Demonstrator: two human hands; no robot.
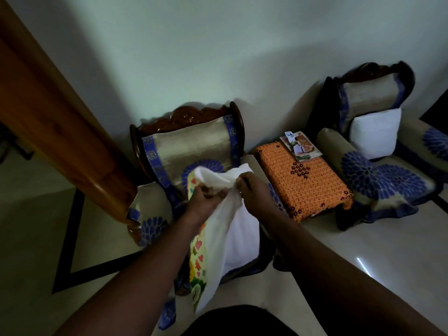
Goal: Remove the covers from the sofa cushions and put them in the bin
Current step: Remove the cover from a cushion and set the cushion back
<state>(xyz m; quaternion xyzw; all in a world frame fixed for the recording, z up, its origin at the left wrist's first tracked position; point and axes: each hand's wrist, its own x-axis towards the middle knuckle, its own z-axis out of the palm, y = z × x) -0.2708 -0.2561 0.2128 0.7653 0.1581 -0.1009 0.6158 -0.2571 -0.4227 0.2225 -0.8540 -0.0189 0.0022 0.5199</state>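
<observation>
Over near armchair point(191, 146): two hands, left point(204, 198), right point(254, 190), gripping one cover point(213, 241).

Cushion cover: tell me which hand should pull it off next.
Left. The left hand already grips the patterned cover at its open edge, so it can peel downward. The right hand pinches the white cushion at its top and can hold it back.

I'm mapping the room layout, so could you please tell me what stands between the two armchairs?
In the head view, a small table draped with an orange crocheted cloth stands between them, with printed cards on its far end.
</observation>
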